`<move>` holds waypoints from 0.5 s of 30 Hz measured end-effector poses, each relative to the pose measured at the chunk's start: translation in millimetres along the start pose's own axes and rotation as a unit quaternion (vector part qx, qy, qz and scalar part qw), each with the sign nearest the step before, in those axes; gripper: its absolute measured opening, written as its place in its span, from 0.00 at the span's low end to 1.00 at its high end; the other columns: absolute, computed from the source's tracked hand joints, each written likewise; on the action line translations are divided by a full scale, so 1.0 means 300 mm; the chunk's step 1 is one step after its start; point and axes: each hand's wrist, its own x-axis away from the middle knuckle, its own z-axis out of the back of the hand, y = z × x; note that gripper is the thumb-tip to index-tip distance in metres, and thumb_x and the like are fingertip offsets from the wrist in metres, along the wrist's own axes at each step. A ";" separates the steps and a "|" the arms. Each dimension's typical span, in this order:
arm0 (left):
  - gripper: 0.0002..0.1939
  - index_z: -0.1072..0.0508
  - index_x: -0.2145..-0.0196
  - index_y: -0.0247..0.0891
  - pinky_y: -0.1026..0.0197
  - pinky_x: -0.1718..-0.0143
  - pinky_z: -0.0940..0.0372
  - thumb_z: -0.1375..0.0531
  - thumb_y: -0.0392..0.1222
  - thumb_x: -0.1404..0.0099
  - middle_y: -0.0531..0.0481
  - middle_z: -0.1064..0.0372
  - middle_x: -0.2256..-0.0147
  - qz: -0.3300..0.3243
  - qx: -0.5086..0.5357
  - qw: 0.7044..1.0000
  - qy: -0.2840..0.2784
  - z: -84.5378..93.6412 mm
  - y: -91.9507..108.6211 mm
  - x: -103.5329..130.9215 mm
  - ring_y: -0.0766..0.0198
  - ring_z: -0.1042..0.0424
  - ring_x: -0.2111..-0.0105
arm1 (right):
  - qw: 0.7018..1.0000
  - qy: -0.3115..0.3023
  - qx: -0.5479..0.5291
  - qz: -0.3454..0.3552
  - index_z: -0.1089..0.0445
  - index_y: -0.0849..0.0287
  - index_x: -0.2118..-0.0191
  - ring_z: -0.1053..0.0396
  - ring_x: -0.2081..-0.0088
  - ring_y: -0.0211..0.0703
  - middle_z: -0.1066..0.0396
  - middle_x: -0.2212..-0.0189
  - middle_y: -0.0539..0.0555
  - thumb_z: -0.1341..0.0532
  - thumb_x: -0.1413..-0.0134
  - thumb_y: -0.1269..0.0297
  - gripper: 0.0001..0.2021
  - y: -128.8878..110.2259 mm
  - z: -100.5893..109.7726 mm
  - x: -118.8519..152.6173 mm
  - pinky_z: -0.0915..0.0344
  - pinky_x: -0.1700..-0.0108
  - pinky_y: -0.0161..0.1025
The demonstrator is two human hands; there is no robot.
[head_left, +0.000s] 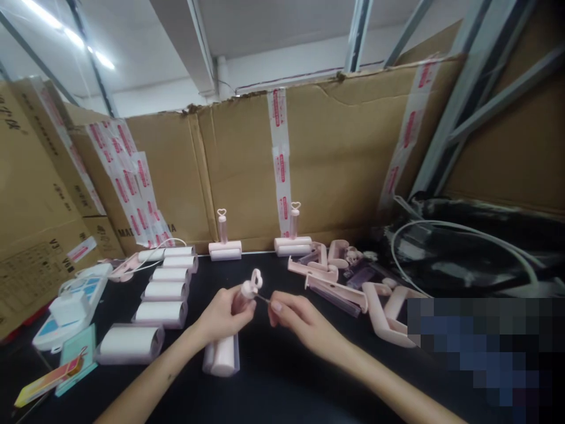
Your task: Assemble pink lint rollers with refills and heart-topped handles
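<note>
My left hand is wrapped round the pink handle of a lint roller, whose heart-shaped loop sticks up above the fingers. The roller's white and pink body lies below that hand on the black table. Just right of the handle, my right hand pinches a small thin piece that reaches to the handle top; what it is cannot be made out.
White rolls in clear covers form a row at left, beside a power strip. Two upright rollers stand by the cardboard wall. Pink frames and other parts lie at right, near black plastic.
</note>
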 end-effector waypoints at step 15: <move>0.08 0.29 0.69 0.37 0.59 0.74 0.41 0.48 0.37 0.44 0.42 0.27 0.75 -0.033 -0.401 0.901 -0.162 -0.001 0.066 0.047 0.49 0.27 0.74 | 0.939 -0.258 -0.196 -0.110 0.36 0.56 0.60 0.43 0.67 0.38 0.41 0.68 0.49 0.37 0.58 0.64 0.16 -0.084 0.097 0.041 0.42 0.65 0.34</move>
